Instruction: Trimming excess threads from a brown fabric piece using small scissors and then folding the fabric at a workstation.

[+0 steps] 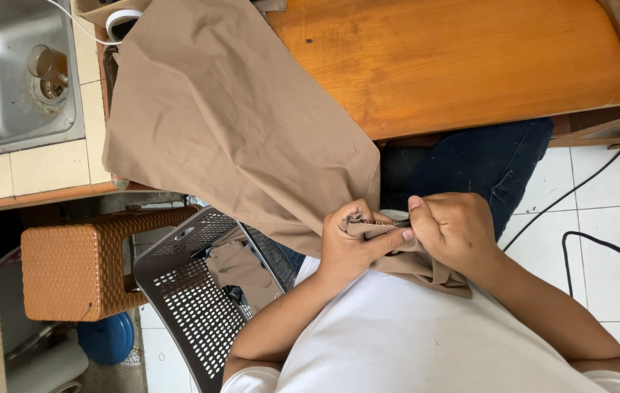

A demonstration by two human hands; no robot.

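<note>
Both hands [404,236] pinch tan cloth [237,124] — grey basket [186,291] beside.

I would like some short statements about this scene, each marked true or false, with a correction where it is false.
1. Both hands pinch the tan cloth. True: the left hand and the right hand grip its bunched edge.
2. The cloth lies partly on the wooden table. True.
3. The basket is white. False: it is dark grey, with holes.
4. The basket is empty. False: a tan piece lies in it.
5. A metal sink is at the upper left. True.
6. The stool is blue. False: it is brown and woven.
</note>
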